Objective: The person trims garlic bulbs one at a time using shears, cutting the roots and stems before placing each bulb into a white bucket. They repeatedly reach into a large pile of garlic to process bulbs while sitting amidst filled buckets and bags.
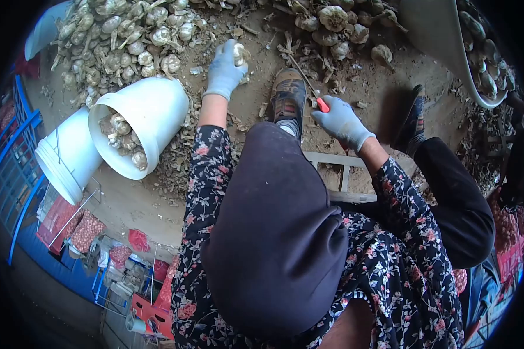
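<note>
Garlic bulb [241,55] in left hand [224,72], red-handled tool [323,105] in right hand [344,123], apart.
Landmark: tipped white bucket [167,107]. My left hand grips the bulb up and right of it; my right, farther right, is closed round the tool. Step, I judge: bulb and tool at the ready; next move calls for a steady hold. Dirt floor [151,221] beneath the bucket, garlic heap [137,46] above it, netted sacks [87,231] below.

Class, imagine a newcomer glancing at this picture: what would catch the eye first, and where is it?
Most likely the big heap of garlic at the upper left, with a white bucket tipped on its side just below it. Next, the gloved left hand, near the top, left of the middle, holds a single bulb, while the gloved right hand, right of the middle, grips a red-handled tool.
</note>
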